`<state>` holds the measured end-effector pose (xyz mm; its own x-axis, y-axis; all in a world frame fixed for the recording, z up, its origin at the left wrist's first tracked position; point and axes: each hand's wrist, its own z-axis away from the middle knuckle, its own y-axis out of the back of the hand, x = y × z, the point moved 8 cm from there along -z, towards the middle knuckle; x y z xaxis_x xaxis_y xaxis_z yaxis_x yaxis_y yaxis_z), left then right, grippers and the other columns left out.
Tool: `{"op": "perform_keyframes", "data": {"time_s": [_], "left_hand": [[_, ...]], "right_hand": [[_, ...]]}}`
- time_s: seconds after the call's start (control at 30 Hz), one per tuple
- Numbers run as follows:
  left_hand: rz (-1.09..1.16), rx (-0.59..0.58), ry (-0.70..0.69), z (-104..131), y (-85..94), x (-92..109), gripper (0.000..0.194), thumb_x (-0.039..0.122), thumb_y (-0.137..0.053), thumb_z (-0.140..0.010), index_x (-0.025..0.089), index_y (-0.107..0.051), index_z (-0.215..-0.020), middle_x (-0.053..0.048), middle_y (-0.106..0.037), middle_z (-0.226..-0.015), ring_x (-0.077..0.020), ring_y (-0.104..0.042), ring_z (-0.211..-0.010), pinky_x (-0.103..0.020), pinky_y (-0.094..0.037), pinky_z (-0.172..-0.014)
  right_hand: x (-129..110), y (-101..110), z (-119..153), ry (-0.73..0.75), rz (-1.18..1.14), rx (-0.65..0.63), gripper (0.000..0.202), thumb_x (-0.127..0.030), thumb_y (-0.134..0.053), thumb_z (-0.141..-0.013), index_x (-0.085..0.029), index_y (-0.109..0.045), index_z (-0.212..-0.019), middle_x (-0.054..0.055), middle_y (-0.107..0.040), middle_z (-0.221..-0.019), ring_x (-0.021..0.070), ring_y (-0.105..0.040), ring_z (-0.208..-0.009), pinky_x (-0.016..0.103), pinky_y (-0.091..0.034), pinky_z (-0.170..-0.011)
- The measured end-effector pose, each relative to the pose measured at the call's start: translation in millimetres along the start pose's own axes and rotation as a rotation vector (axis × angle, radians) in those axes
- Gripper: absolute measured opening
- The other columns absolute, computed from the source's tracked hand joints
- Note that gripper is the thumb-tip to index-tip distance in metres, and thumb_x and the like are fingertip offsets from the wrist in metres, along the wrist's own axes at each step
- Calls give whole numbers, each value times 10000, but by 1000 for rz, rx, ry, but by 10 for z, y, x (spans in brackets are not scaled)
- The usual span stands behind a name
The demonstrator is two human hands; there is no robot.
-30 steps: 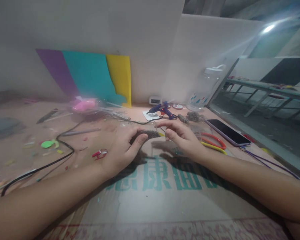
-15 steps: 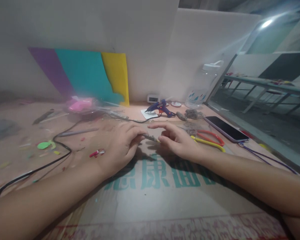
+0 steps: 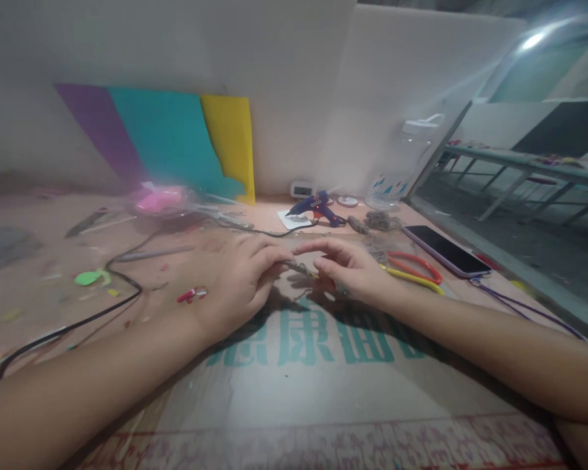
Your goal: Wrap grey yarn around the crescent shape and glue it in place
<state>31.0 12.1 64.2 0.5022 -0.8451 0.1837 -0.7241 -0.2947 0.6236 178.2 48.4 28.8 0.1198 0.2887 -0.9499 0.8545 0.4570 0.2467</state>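
Note:
My left hand (image 3: 247, 277) is closed in a pinch on a slim grey piece (image 3: 300, 268) that looks wrapped in yarn. Its right end has a small yellow tip. Just right of it, my right hand (image 3: 350, 271) has its index finger stretched towards the left fingertips, with the thumb apart below. The lower right fingers are curled and partly hidden beside the yellow tip; whether they touch it is unclear. Both hands are above a board with green printed characters (image 3: 301, 336). Scissors with red and yellow handles (image 3: 416, 264) lie beyond my right wrist.
A blue glue gun (image 3: 318, 207) rests on white paper, its black cord (image 3: 78, 320) running left. Behind are grey yarn (image 3: 381, 220), a small white display (image 3: 302, 189) and a clear bottle (image 3: 389, 183). A phone (image 3: 445, 250) lies right; a pink bag (image 3: 159, 199) and scraps lie left.
Both hands stay close together around the grey piece. My right thumb and fingers have shifted slightly. The whole view has moved a little.

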Motion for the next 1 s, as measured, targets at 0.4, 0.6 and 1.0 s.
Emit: {"op": "perform_keyframes", "data": {"time_s": [0.4,0.6,1.0], "left_hand": [[-43,-13,-41,-8,0,43,158,159,-480,-957,231,-613,-1004,-35,-650,-945,-194,-540,-904,-362,-405,-836],[-164,1,-60,-38,56,62,141,187,-517,-955,241,-639,-1000,-29,-669,-941,-189,-553,-873,-370,-393,-838],[-126,27,-8,-36,45,-1,149,174,-493,-963,228,-628,-993,-31,-656,-949,-187,-566,-902,-365,-402,-837]], "right_hand": [[204,1,-62,-182,-173,-213,292,-368,-783,-767,-156,-674,-936,-25,-607,-693,72,-519,-546,182,-397,-478],[217,124,-114,-85,-95,-52,354,-488,-699,-819,-135,-669,-821,-45,-511,-593,70,-418,-518,191,-299,-470],[217,78,-106,-28,-76,-75,430,-563,-545,-916,-156,-580,-782,-75,-413,-543,57,-322,-442,190,-247,-420]]}}
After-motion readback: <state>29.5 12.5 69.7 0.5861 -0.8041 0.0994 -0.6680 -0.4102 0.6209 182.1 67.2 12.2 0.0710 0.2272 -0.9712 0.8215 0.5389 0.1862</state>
